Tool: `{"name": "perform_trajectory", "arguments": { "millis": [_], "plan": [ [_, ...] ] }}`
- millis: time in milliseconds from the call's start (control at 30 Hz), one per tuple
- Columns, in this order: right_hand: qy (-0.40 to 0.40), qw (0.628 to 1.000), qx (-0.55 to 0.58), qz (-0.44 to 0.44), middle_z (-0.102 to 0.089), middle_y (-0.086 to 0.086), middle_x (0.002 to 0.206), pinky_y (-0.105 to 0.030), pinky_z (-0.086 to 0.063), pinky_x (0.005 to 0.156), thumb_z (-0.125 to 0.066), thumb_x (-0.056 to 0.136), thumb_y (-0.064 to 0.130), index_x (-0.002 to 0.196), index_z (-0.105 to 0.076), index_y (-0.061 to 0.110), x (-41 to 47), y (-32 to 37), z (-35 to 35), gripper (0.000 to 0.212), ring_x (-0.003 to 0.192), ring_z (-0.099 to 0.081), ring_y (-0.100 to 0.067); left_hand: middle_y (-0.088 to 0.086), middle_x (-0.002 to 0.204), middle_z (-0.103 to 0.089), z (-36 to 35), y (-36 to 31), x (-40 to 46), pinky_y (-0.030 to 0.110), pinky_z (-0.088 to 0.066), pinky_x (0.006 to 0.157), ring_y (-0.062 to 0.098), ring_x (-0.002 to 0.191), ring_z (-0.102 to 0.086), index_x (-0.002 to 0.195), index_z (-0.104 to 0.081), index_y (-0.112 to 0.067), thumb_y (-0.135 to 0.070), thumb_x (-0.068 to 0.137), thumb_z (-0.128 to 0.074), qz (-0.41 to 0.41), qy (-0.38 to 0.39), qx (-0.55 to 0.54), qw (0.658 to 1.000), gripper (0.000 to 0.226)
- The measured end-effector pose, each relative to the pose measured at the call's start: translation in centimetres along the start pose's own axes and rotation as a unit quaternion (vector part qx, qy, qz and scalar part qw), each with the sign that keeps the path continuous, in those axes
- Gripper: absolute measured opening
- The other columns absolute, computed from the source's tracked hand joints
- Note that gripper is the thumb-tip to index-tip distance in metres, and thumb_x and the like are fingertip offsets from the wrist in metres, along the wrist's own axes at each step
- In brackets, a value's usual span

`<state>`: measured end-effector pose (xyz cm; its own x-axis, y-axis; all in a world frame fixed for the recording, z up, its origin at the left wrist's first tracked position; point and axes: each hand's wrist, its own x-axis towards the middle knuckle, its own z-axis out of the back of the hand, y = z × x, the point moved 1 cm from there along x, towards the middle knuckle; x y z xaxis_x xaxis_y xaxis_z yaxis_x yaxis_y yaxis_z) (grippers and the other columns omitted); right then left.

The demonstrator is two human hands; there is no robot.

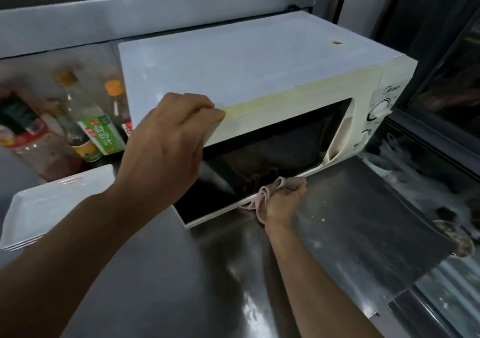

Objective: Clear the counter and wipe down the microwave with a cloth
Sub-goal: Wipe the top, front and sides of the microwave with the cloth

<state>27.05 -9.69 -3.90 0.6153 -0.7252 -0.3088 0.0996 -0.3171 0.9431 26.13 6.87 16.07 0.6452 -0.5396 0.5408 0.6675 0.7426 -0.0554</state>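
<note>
- One steel bench (181, 272) fills the lower view, bare metal, with a few pale crumbs near its right side.
- White microwave (246, 78) sits at the back of the bench, door closed, dark glass window facing the camera; two dials on its right-hand panel.
- Left hand (166, 140) rests on the microwave's top front-left corner, grip curled over the edge, fingers bent down against the front face, thumb side toward the top.
- White rectangular tray (52, 205) lies on the bench left of the microwave, near the left forearm; looks like a stack of two or more, though the edges are blurred.
- Several sauce bottles (78, 119) stand behind the tray, just left of the microwave; one carries a green label, another an orange cap. All blurred.
- Right hand (281, 202) is low at the door's bottom edge, grip closed tight around a bunched pinkish cloth (267, 192).
- Cloth is pressed against the lower rim of the door, where it meets the bench; a fold hangs out on the hand's left side.
</note>
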Motion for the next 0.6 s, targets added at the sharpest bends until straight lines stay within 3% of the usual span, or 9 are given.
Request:
{"name": "perform_trajectory", "arguments": {
  "millis": [33, 67, 133, 167, 233, 300, 467, 600],
  "plan": [
    [0.001, 1.0, 0.0, -0.004, -0.052, 0.002, 0.079, -0.014, -0.05, 0.045, -0.043, 0.097, 0.009, 0.135, -0.035, 0.003, -0.9, -0.2, -0.4, 0.039, 0.053, -0.057, -0.006, 0.02, 0.116, -0.061, 0.5, 0.6, -0.7, 0.047, -0.049, 0.081, 0.04, 0.104, -0.055, 0.114, -0.063, 0.001, 0.004, 0.084, -0.053, 0.003, -0.004, 0.006, 1.0, 0.032],
    [0.0, 1.0, -0.005, -0.001, -0.056, -0.005, 0.087, -0.022, -0.056, 0.057, -0.042, 0.097, 0.006, 0.135, -0.033, 0.0, -1.9, -0.4, -0.9, 0.04, 0.065, -0.061, -0.015, 0.02, 0.114, -0.061, 0.9, 1.2, -1.4, 0.046, -0.048, 0.08, 0.039, 0.102, -0.055, 0.114, -0.064, 0.001, 0.0, 0.086, -0.051, 0.008, -0.006, 0.012, 1.0, 0.03],
    [-0.006, 0.999, -0.031, 0.008, -0.055, -0.019, 0.107, -0.038, -0.053, 0.087, -0.04, 0.096, -0.002, 0.136, -0.029, -0.004, -3.9, -0.9, -1.9, 0.041, 0.091, -0.06, -0.031, 0.02, 0.111, -0.061, 1.6, 2.3, -2.7, 0.046, -0.046, 0.079, 0.038, 0.098, -0.054, 0.114, -0.064, 0.0, -0.003, 0.087, -0.05, 0.013, -0.01, 0.014, 1.0, 0.03],
    [-0.006, 0.999, -0.033, 0.005, -0.054, -0.021, 0.109, -0.035, -0.052, 0.087, -0.039, 0.096, -0.003, 0.134, -0.029, -0.005, -5.0, -1.3, -2.4, 0.04, 0.092, -0.059, -0.032, 0.02, 0.11, -0.061, 1.8, 2.7, -3.3, 0.046, -0.045, 0.078, 0.039, 0.097, -0.054, 0.114, -0.063, 0.0, -0.002, 0.087, -0.051, 0.013, -0.013, 0.012, 1.0, 0.03],
    [0.003, 0.999, -0.036, -0.003, -0.054, -0.015, 0.097, -0.012, -0.05, 0.063, -0.036, 0.095, -0.004, 0.127, -0.033, -0.004, -7.2, -2.2, -3.2, 0.031, 0.074, -0.058, -0.02, 0.021, 0.112, -0.061, 2.2, 3.3, -4.1, 0.048, -0.045, 0.079, 0.04, 0.098, -0.054, 0.116, -0.062, 0.001, 0.004, 0.085, -0.054, 0.006, -0.012, 0.001, 1.0, 0.032],
    [0.008, 0.999, -0.047, -0.001, -0.05, -0.009, 0.093, -0.003, -0.04, 0.048, -0.036, 0.095, -0.003, 0.122, -0.034, -0.001, -9.3, -3.1, -4.1, 0.027, 0.067, -0.051, -0.007, 0.02, 0.117, -0.06, 2.3, 3.7, -4.5, 0.047, -0.045, 0.086, 0.04, 0.103, -0.054, 0.119, -0.061, 0.002, 0.011, 0.081, -0.054, -0.005, -0.006, -0.015, 1.0, 0.039],
    [0.065, 0.997, -0.027, -0.044, -0.047, -0.005, 0.09, -0.006, -0.041, 0.041, -0.04, 0.097, 0.0, 0.105, -0.033, 0.012, -13.5, -4.8, -6.0, 0.016, 0.064, -0.055, -0.002, 0.018, 0.129, -0.056, 2.8, 4.5, -5.4, 0.037, -0.035, 0.103, 0.038, 0.114, -0.05, 0.126, -0.055, 0.003, 0.019, 0.073, -0.052, -0.02, 0.017, -0.071, 0.997, 0.055],
    [0.059, 0.993, -0.033, -0.096, -0.053, -0.005, 0.093, -0.016, -0.046, 0.06, -0.05, 0.095, 0.01, 0.116, -0.038, 0.005, -14.7, -6.2, -6.7, 0.025, 0.076, -0.055, -0.011, 0.014, 0.137, -0.051, 3.9, 5.5, -6.5, 0.046, -0.037, 0.105, 0.034, 0.126, -0.045, 0.131, -0.051, -0.001, 0.017, 0.075, -0.05, -0.03, 0.044, -0.086, 0.995, 0.059]
  ]
}}
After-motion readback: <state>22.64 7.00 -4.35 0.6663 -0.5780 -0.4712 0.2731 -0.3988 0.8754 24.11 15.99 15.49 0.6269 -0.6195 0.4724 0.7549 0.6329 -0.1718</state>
